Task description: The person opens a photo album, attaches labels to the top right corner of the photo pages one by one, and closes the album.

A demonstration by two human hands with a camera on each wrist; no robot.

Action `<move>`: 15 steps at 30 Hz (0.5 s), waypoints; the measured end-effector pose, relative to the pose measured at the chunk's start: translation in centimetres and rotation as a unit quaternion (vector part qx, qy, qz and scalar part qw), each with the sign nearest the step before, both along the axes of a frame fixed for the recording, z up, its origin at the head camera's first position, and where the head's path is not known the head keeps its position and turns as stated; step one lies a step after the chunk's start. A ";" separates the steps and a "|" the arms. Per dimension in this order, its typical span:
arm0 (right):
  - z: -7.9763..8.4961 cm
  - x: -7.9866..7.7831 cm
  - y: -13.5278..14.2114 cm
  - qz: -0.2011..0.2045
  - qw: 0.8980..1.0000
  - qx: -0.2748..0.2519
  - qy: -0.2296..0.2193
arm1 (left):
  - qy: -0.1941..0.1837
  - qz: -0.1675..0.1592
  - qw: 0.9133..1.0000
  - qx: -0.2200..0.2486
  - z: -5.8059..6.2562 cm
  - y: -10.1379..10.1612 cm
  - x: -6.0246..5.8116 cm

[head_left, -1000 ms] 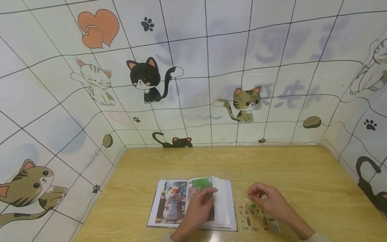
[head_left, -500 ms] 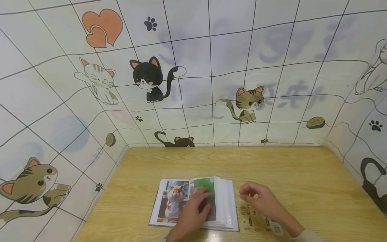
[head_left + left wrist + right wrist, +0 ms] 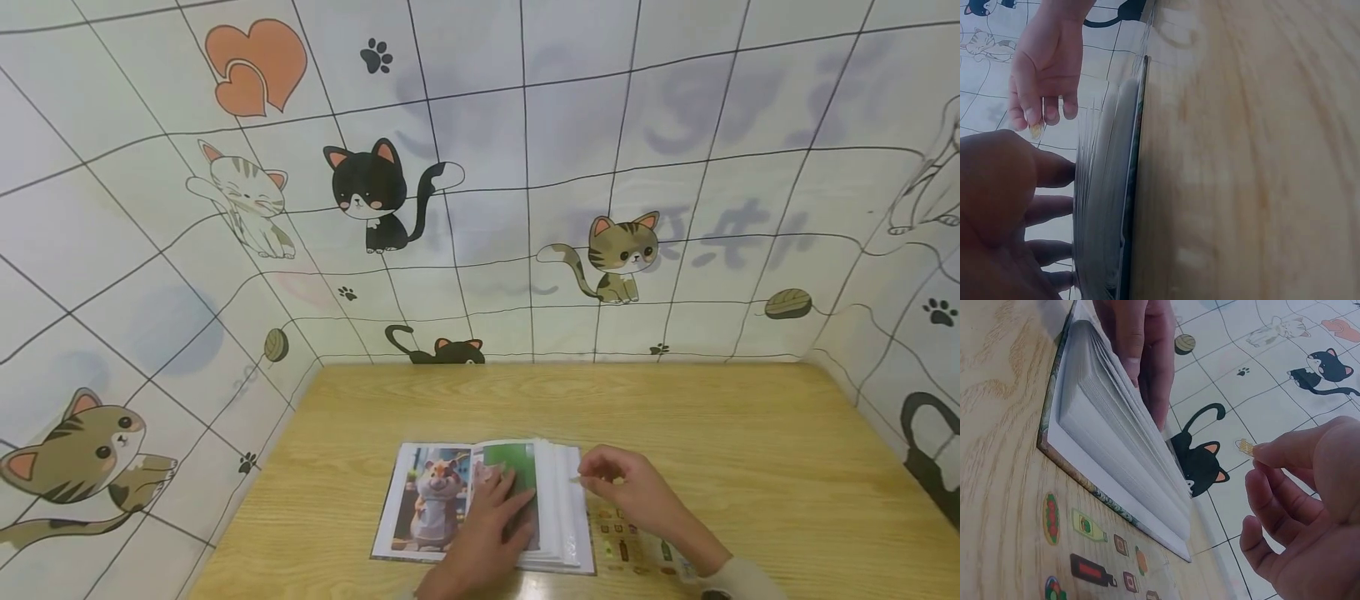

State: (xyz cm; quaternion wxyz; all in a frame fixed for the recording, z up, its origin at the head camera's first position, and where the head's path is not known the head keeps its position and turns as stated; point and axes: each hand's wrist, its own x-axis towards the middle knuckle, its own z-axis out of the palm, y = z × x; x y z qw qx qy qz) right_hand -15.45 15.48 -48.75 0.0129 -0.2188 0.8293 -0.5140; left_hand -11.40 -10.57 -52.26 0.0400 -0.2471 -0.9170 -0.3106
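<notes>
A photo album lies spread on the table, its left page showing a hamster picture. My left hand rests its fingertips on the right-hand page, partly covering a picture with a green background. In the right wrist view, my right hand pinches a small clear-edged yellowish sticker between thumb and forefinger. That hand hovers by the album's right edge, over the thick stack of pages. Below it is a transparent sticker sheet printed with small food and bottle pictures, partly hidden by the right forearm.
The wooden table meets a wall covered with cartoon cats and grid lines at its back edge. Further walls stand at the left and right sides. The sticker sheet lies close along the album's right edge.
My right hand has moved left from over the sticker sheet to the album's right edge, carrying the sticker. My left hand has lowered and spread its fingers on the right page.
</notes>
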 end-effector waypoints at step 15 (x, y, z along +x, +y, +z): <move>-0.6 -1.5 -1.6 -0.008 0.999 -0.012 -0.040 | -0.003 -0.018 0.994 -0.106 0.1 0.4 0.6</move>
